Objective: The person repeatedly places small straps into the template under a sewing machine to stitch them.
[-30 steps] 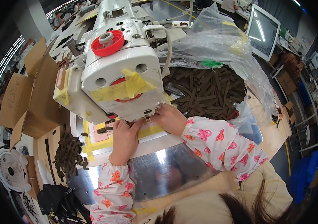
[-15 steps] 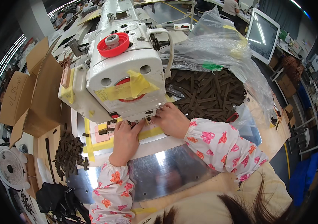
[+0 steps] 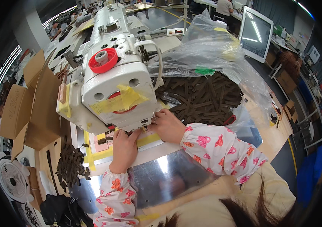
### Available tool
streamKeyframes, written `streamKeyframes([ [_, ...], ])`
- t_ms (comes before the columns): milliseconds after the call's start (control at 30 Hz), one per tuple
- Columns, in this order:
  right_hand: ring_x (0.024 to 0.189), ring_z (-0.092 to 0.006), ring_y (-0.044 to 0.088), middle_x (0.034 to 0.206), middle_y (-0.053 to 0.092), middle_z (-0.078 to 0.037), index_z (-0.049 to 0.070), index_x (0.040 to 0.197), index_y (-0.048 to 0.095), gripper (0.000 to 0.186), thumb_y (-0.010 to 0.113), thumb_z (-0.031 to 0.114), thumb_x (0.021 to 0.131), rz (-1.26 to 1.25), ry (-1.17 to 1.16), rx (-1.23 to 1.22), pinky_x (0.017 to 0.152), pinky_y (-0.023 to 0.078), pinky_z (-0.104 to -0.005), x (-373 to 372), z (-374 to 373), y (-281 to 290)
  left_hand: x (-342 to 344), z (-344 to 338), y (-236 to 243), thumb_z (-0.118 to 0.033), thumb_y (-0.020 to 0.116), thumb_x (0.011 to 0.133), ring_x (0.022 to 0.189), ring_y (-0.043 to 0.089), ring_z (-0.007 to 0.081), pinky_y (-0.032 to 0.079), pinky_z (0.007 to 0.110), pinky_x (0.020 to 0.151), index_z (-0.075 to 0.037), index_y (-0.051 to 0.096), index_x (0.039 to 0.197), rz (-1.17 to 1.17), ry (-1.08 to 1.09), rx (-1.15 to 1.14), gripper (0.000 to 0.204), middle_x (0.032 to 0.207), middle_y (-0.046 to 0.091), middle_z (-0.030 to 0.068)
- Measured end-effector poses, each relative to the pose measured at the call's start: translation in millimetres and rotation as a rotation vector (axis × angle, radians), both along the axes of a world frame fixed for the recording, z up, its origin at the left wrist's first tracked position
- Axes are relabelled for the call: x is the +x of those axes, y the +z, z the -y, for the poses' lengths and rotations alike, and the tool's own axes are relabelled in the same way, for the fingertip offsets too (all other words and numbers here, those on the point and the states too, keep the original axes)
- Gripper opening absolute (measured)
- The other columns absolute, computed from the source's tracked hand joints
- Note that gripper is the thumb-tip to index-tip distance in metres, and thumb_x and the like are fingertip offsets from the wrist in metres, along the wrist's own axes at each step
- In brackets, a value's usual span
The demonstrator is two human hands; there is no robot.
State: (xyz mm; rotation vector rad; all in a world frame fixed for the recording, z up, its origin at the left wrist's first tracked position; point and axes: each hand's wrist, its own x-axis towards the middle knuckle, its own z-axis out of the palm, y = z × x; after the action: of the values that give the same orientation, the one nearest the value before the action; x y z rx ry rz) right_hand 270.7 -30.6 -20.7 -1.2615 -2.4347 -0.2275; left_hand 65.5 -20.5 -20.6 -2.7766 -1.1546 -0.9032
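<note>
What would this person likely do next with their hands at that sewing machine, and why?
Probably ease the small piece a little further under the machine head. Both hands, the left hand and the right hand, lie flat on the plate under the white sewing machine, fingertips meeting near the needle, which itself is hidden.

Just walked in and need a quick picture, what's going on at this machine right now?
A person in flowered sleeves is working at a white sewing machine. Both hands sit under its head by the needle: the left hand flat on the yellow-taped plate, the right hand pressing beside it. What lies under the fingers is hidden. A heap of dark brown strips waits in a clear plastic bag to the right.
</note>
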Motion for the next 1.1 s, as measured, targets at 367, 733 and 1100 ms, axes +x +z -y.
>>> streamKeyframes([
  [367,0.096,-0.0172,0.055,0.099,0.062,-0.001,0.013,0.090,0.067,0.022,0.060,0.011,0.069,0.023,-0.018,0.026,0.089,0.038,-0.0331,-7.7,-3.6,2.8,-6.2,0.5,5.1,-0.003,0.057,0.077,0.074,0.052,0.0318,0.041,0.042,0.078,-0.009,0.066,0.099,0.028,0.008,-0.020,0.025,0.075,0.055,0.0157],
  [733,0.096,-0.0175,0.056,0.096,0.062,-0.001,0.012,0.084,0.065,0.014,0.059,0.014,0.072,-0.004,-0.069,-0.047,0.081,0.043,-0.0318,-11.1,9.3,-7.7,-4.6,8.0,-5.2,-0.008,0.058,0.081,0.076,0.055,0.0331,0.040,0.042,0.078,-0.007,0.063,0.091,0.112,-0.018,-0.104,0.012,0.078,0.061,0.0136],
  [1100,0.082,-0.0176,0.058,0.084,0.061,-0.003,0.008,0.078,0.063,0.011,0.061,0.016,0.071,-0.367,0.096,0.192,0.075,0.041,-0.0313,-4.7,-2.6,-6.2,-13.4,0.2,16.5,-0.009,0.056,0.081,0.078,0.056,0.0291,0.036,0.046,0.085,-0.008,0.060,0.085,-0.176,0.005,0.097,0.006,0.079,0.061,0.0077],
])
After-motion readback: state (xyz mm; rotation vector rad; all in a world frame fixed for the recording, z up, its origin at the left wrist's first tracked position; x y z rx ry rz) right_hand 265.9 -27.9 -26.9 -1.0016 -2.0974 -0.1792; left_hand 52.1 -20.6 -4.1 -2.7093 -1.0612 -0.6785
